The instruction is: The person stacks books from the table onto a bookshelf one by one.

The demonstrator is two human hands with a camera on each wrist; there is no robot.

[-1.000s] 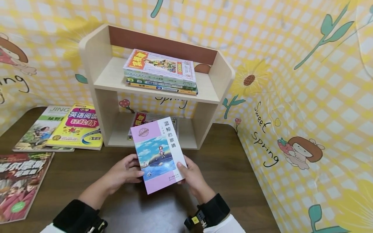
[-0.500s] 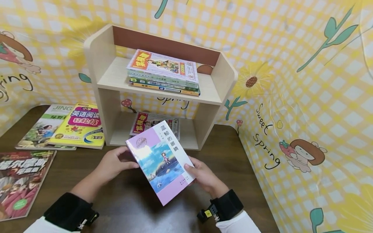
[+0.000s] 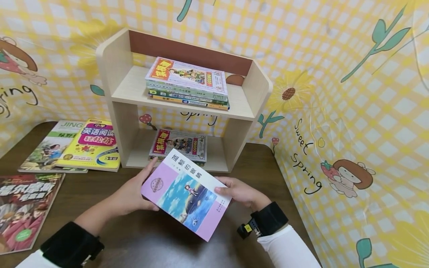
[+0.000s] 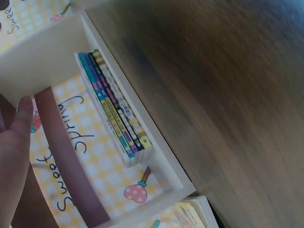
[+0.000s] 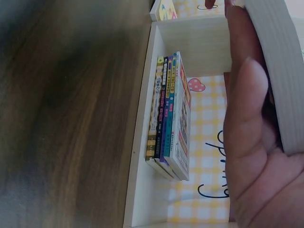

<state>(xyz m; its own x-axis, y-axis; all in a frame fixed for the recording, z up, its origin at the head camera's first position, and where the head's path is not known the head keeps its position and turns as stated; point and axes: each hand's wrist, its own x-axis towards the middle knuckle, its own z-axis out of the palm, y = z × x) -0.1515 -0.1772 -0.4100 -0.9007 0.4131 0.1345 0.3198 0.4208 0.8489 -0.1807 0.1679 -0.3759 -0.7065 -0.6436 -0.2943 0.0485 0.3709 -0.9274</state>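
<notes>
A paperback book (image 3: 187, 197) with a pink and white cover and a picture of blue sea is held tilted above the table. My right hand (image 3: 241, 191) grips its right edge, thumb on the cover; the right wrist view shows the page block of the book (image 5: 280, 71) against that hand. At the opposite corner, my left hand (image 3: 132, 193) has its thumb and fingers spread around the book's left end, and whether it touches is hard to tell. Only a straight finger of the left hand (image 4: 16, 137) shows in the left wrist view.
Behind the hands stands a two-tier wooden shelf (image 3: 114, 63). A stack of books (image 3: 187, 82) lies on its upper tier and another stack (image 3: 181, 143) on the lower. Left on the table are a yellow book (image 3: 92, 147), a green-and-white one (image 3: 50, 149) and a red one (image 3: 25, 212).
The book has turned counter-clockwise so its white strip faces the shelf. My left hand has spread its fingers at the book's left corner. The right hand has moved right with its edge.
</notes>
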